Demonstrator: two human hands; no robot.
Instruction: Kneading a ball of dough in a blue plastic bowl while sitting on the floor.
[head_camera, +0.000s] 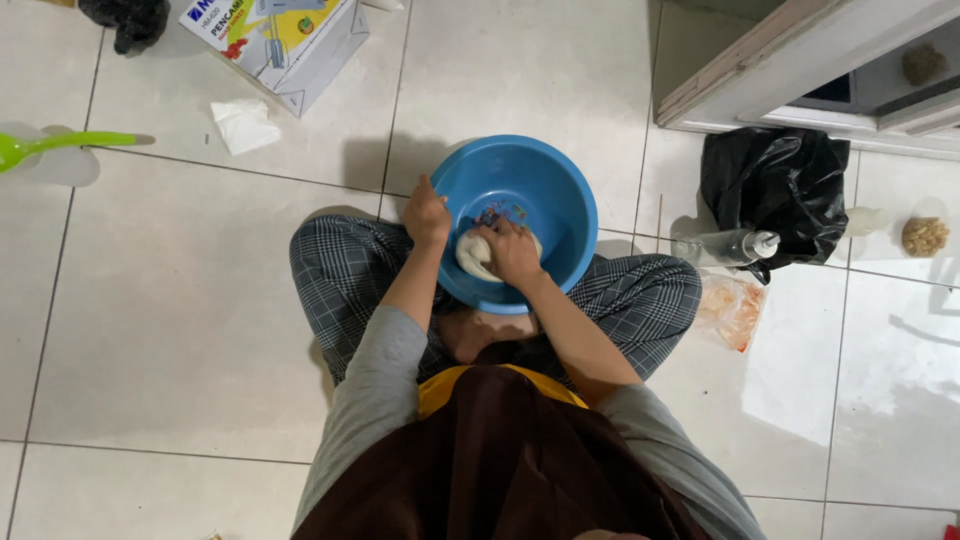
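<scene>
Right hand (513, 252) closed, knuckles down on the pale dough lump (473, 258) inside the blue basin (560, 190); left hand (426, 212) clamps the basin's near-left rim. Best to keep that rim pinned, fold dough inward, press centrally so nothing tips.

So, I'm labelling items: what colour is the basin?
Blue basin, clearest in the head view.
</scene>
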